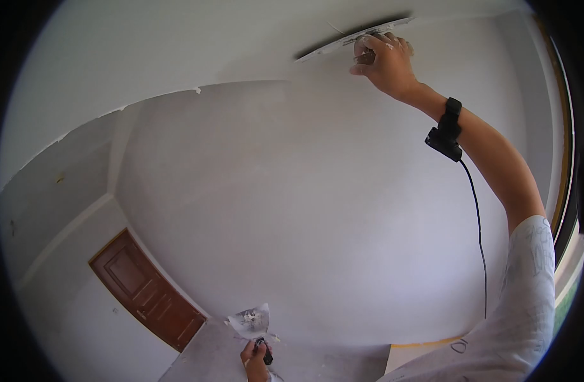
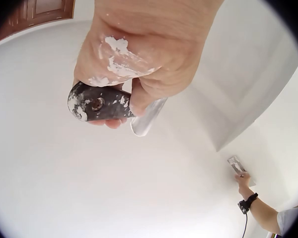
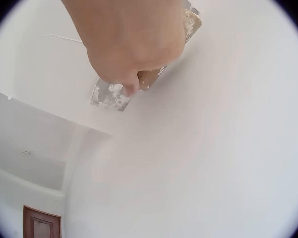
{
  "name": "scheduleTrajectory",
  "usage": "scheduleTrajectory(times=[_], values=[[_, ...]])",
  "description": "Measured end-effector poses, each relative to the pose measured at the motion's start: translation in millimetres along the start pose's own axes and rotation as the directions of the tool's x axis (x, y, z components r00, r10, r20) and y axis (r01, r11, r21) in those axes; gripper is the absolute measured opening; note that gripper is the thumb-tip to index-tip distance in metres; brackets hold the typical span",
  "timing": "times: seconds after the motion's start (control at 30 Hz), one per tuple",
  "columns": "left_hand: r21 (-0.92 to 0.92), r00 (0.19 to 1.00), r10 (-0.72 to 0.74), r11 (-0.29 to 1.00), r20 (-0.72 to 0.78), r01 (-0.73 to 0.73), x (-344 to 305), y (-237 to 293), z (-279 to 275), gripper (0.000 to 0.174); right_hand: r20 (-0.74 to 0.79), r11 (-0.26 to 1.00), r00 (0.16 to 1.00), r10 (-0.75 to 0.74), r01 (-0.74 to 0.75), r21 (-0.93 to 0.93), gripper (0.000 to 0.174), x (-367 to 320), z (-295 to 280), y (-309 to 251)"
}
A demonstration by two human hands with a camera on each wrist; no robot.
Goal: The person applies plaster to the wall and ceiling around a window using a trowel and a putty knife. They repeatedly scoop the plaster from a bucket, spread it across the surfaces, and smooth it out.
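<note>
floor (image 1: 203, 366): grey, bottom of head view | pale yellow-edged panel (image 1: 416, 356): beside it, contact unclear

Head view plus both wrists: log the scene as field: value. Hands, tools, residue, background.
right hand: raised, gripping the brown handle of the long, flat metal trowel
trowel position: high up by the pale surface; contact unclear
left hand: low in head view, holding the wide-bladed scraper with a black handle
residue: white smears on left hand, scraper handle and trowel
right wrist: black strapped device with a cable
background: pale, smooth wall; reddish-brown panelled door, lower left in head view
</note>
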State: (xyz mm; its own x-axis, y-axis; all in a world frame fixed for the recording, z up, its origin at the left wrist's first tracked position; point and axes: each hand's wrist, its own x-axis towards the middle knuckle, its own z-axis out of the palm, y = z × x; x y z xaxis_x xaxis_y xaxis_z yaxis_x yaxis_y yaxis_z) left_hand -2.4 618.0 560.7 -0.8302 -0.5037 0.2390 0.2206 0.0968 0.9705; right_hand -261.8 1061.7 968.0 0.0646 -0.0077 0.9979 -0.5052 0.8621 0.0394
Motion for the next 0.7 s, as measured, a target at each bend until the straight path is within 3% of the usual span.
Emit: scheduleTrajectory(times=[0.07, 0.1, 0.13, 0.2, 0.23, 0.3, 0.33, 0.43, 0.53, 0.57, 0.6, 0.7], values=[[0.051, 1.000, 0.020, 0.998, -0.010, -0.019, 2.2, -10.5, -8.6, 0.017, -0.040, 0.999, 0.999, -0.019, 0.021, 0.036, 0.026, -10.3, -38.1, -26.0], [-0.067, 0.999, -0.034, 0.997, 0.003, 0.034, 12.4, -37.6, -24.7, 0.005, -0.081, 0.997, 0.996, -0.039, 0.045, 0.070, 0.027, -17.1, -57.2, -36.3], [-0.185, 0.996, -0.089, 0.978, 0.022, 0.091, 20.1, -50.0, -37.1, 0.015, -0.082, 0.997, 0.996, -0.035, 0.041, 0.065, 0.027, -18.6, -71.9, -43.9], [-0.161, 0.996, -0.067, 0.984, 0.051, 0.075, 19.8, -45.2, -41.8, 0.016, -0.153, 0.816, 0.988, -0.007, 0.094, 0.570, 0.031, -25.1, -93.1, -52.5], [-0.142, 0.996, -0.046, 0.988, 0.076, 0.057, 17.7, -40.6, -40.2, 0.016, -0.149, 0.819, 0.989, -0.003, 0.088, 0.567, 0.031, -24.8, -96.9, -50.1], [-0.165, 0.994, -0.077, 0.982, 0.081, 0.089, 17.9, -34.2, -50.8, 0.016, 0.053, 0.994, 0.999, 0.009, -0.015, 0.105, 0.028, -19.4, -95.1, -42.3], [-0.148, 0.990, -0.094, 0.983, 0.103, 0.108, 21.2, -35.6, -54.2, 0.016, 0.054, 0.995, 0.998, -0.028, 0.033, -0.096, 0.028, -20.0, -88.1, -32.7], [-0.173, 0.980, -0.053, 0.981, 0.190, 0.086, 31.7, -45.8, -60.8, 0.014, 0.026, 0.963, 0.999, 0.042, -0.034, -0.268, 0.029, -16.4, -67.0, -4.7], [-0.198, 0.986, -0.103, 0.972, 0.130, 0.128, 18.2, -34.2, -45.9, 0.012, -0.042, 0.958, 0.999, -0.031, 0.017, -0.286, 0.029, -19.4, -56.2, 25.7], [-0.120, 0.989, -0.093, 0.987, 0.113, 0.107, 10.7, -24.5, -37.7, 0.007, -0.050, 0.959, 0.998, -0.029, 0.014, -0.285, 0.029, -18.4, -51.7, 32.5], [-0.044, 0.993, -0.074, 0.996, 0.095, 0.078, 9.5, -23.1, -29.2, 0.017, -0.021, 0.960, 1.000, -0.021, 0.014, -0.281, 0.030, -18.0, -48.0, 37.8], [-0.032, 0.998, -0.023, 0.999, 0.058, 0.024, 14.3, -42.7, -24.9, 0.018, -0.004, 0.974, 1.000, 0.018, -0.019, -0.225, 0.030, -20.9, -38.7, 43.8]])
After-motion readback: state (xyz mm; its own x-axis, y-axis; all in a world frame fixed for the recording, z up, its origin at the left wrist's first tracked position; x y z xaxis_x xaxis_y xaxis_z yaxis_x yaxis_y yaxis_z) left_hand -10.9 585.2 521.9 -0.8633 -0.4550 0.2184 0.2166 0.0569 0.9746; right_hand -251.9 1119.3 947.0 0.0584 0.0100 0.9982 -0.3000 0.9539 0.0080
